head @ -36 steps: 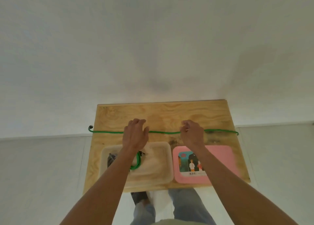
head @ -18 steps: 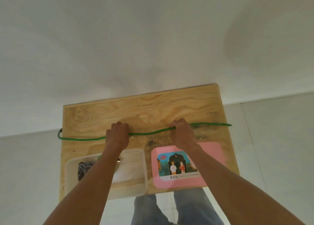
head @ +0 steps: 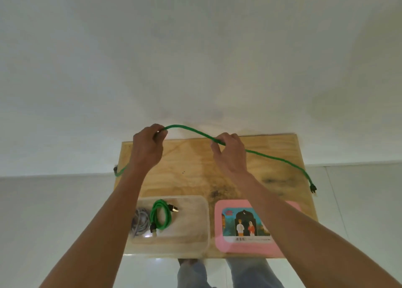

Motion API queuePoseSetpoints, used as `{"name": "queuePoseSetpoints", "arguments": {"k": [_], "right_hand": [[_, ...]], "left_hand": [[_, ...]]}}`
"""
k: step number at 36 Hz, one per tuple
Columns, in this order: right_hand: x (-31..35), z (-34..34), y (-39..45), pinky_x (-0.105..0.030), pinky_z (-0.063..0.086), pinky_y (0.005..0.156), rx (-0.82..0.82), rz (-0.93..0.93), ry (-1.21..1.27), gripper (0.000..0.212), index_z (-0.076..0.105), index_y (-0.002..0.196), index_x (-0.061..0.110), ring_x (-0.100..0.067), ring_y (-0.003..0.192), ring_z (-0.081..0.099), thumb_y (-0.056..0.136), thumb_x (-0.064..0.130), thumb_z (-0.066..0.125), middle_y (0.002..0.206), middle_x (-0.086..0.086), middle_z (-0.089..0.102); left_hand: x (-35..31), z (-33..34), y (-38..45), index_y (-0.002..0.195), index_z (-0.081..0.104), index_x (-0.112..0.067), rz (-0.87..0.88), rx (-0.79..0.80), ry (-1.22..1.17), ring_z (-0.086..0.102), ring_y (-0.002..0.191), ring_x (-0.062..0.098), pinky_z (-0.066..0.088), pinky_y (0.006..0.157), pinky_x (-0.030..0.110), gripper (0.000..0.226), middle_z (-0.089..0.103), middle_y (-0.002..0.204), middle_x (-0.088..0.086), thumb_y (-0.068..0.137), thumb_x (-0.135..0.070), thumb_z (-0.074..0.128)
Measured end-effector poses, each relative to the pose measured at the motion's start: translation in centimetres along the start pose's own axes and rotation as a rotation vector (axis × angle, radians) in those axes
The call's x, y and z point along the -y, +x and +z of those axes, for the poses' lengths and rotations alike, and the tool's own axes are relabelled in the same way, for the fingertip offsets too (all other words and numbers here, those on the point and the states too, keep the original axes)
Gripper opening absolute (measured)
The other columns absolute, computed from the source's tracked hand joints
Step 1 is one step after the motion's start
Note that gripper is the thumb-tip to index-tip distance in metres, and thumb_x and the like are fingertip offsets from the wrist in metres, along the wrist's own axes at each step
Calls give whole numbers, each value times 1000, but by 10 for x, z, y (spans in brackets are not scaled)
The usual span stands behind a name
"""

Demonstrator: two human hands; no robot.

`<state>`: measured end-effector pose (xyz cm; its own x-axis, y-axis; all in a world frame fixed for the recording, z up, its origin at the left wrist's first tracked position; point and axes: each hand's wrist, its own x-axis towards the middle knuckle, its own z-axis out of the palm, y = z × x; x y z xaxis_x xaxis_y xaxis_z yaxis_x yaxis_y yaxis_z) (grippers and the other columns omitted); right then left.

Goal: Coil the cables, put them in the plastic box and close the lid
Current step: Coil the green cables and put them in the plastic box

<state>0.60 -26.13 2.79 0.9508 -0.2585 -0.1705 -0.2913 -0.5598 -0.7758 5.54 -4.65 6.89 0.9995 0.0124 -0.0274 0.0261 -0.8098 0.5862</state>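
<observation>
You're over a matt plywood board with stained grain — braided green cable, translucent plastic box, glossy pink lid.

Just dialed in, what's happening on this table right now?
A person holds a long green cable off the wooden table, left hand and right hand both pinching it, uncoiled. The clear plastic box holds a coiled green cable and a grey one. The pink lid lies beside it.

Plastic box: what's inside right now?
The plastic box holds a coiled green cable and, to its left, a bundled grey cable. The left forearm covers the box's left edge, so anything there is hidden. The rest looks bare.
</observation>
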Motion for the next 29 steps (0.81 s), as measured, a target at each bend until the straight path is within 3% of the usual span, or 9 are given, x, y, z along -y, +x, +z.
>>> {"name": "queuePoseSetpoints", "arguments": {"k": [3,7,10,12,14,19,23,26,29], "right_hand": [[37,2,-2,-23,35,69,-36,-87,82,17,66,95,16,-17,77,57,97,32,59,92,-3,62],[90,3,-13,-33,54,79,0,-136,265,23,67,114,14,-18,81,70,99,29,57,106,-1,69],[120,9,-28,-12,39,86,-56,-164,206,61,31,153,14,-15,98,65,99,26,57,143,-4,41],[136,11,-44,-14,36,85,-110,-152,226,75,15,156,17,-15,99,60,96,20,60,145,-5,30],[149,15,-64,-19,42,79,-88,-153,271,72,25,152,23,-12,90,57,92,17,62,135,-2,38],[162,33,-103,-18,44,75,296,-202,101,51,51,135,32,-12,87,55,87,18,62,117,4,49],[166,45,-119,-12,43,72,208,-288,84,15,68,107,21,-8,87,59,95,17,61,104,4,64],[172,42,-120,-9,48,75,91,-308,163,11,72,101,16,-1,78,61,94,15,64,91,8,69],[185,26,-118,-30,61,73,11,-236,401,7,73,96,16,-16,80,69,91,16,69,87,-6,72]], "left_hand": [[-14,-34,-1,105,70,-10,63,-108,-83,49,60,11,33,62,19,21,53,64,-7,101,-25,55],[-34,-78,-7,102,71,-18,110,-231,-245,45,52,6,35,55,11,19,56,62,-1,101,-30,56],[-46,-105,-11,103,72,-18,110,-274,-377,45,51,5,39,58,20,22,55,63,-5,100,-34,57],[-51,-117,-11,104,73,-20,72,-273,-479,47,54,1,42,62,23,22,59,68,-8,99,-35,58],[-55,-127,-12,101,74,-20,33,-260,-614,48,59,4,44,63,28,20,58,67,-10,97,-35,61],[-70,-149,-20,103,73,-7,-89,-140,-970,33,45,10,31,45,26,18,41,49,-11,98,-22,64],[-75,-166,-31,100,71,-3,-42,-38,-1104,35,51,13,31,46,27,22,41,62,0,99,-23,62],[-69,-175,-35,102,70,-10,10,96,-1114,66,71,19,54,64,30,29,66,86,6,98,-37,60],[-48,-172,-41,106,69,-21,49,200,-918,73,97,18,58,90,40,34,73,109,5,98,-51,54]]}}
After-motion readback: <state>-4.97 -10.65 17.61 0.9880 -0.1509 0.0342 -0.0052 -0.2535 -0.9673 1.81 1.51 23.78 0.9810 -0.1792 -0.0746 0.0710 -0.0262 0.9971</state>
